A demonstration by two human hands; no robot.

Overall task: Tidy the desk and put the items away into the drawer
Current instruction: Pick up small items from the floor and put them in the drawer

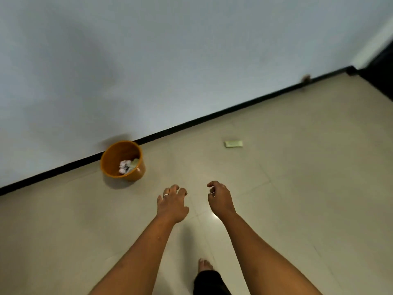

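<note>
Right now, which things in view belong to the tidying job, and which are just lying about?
Job: left hand and right hand, both empty; probably the orange bin holding crumpled paper.
Lying about: pale green slip on the floor; small brown thing by the skirting.

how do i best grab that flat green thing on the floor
Probably from straight above, pinching the green piece across its short width, thumb on the near long edge and fingers on the far one. It lies flat on the tiled floor, so a fingertip likely has to lift an edge first. The empty right hand is on its side.
</note>
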